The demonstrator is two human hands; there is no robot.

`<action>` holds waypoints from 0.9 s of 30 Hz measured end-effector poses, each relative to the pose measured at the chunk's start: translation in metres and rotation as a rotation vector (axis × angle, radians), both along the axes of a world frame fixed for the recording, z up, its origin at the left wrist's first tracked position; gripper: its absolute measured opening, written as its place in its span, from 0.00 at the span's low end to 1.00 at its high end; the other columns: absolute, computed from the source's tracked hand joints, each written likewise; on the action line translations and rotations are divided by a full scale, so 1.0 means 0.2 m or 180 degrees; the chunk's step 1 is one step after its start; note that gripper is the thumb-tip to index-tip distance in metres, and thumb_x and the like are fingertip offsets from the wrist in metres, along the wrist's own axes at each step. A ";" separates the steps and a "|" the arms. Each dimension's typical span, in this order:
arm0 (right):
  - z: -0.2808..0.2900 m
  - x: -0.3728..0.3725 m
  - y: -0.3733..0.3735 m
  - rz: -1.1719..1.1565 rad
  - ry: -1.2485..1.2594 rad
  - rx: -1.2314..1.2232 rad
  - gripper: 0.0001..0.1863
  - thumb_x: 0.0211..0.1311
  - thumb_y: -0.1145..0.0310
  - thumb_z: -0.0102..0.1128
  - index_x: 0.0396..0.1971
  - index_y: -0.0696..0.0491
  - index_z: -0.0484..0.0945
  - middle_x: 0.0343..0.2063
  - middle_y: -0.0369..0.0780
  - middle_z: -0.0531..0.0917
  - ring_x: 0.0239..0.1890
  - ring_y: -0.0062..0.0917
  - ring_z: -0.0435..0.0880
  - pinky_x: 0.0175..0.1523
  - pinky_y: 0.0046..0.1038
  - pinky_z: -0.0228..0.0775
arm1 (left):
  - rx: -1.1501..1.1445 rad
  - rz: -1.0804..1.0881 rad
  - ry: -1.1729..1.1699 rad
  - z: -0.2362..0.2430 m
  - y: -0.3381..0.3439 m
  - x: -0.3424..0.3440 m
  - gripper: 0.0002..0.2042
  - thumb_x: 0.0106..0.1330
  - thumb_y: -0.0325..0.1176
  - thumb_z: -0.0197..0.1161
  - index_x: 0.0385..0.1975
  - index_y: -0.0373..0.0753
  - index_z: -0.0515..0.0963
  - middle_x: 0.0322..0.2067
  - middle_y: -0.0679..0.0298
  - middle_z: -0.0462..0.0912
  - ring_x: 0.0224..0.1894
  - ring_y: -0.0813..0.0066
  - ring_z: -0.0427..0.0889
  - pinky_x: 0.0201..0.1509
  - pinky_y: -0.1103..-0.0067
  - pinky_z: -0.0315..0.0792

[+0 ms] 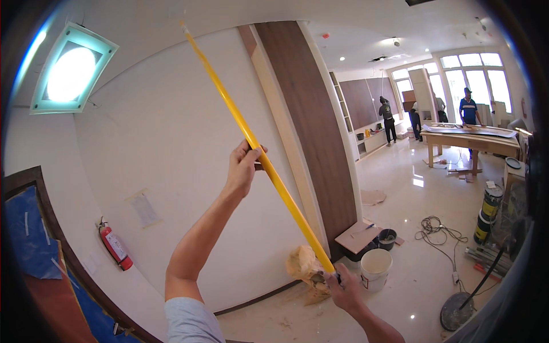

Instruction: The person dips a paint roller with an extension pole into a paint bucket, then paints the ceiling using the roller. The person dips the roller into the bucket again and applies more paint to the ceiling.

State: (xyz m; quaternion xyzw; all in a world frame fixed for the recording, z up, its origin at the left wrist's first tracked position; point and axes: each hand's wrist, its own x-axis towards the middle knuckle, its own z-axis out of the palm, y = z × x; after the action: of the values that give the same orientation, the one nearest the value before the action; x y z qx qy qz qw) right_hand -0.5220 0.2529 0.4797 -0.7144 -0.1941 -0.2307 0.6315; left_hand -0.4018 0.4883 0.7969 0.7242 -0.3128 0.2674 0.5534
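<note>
A long yellow pole [283, 188] slants up to the left, its tip with a pale fitting [186, 30] up by the white ceiling near a lit square ceiling lamp [71, 73]; whether the tip touches it, I cannot tell. My left hand [246, 166] is closed round the middle of the pole, arm raised. My right hand [343, 284] grips the pole's lower end. Behind the pole is a white wall [143, 143] with a vertical dark wood panel [311, 114] beside it.
A red extinguisher [114, 244] hangs left of a taped doorway [34, 176]. Low right stand buckets [374, 268], crumpled covering [303, 263], boards [357, 234], coiled cable [434, 227], stacked cans [489, 206] and a round-based stand [456, 308]. Several people [469, 114] are around a worktable [457, 143].
</note>
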 end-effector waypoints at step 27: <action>0.69 0.62 0.50 0.0167 -0.0052 -0.0016 0.21 0.76 0.52 0.58 0.35 0.59 0.76 0.22 0.41 0.82 0.24 0.30 0.80 0.34 0.35 0.71 | -0.0595 0.0804 0.0215 0.58 0.52 0.78 0.08 0.71 0.30 0.52 0.41 0.33 0.75 0.37 0.57 0.81 0.35 0.64 0.84 0.44 0.67 0.83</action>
State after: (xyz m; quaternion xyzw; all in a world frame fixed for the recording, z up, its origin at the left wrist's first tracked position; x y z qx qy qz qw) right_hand -0.3982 0.3533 0.6175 -0.7087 -0.2185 -0.2194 0.6339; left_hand -0.2464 0.5921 0.9122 0.7117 -0.1742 0.3383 0.5905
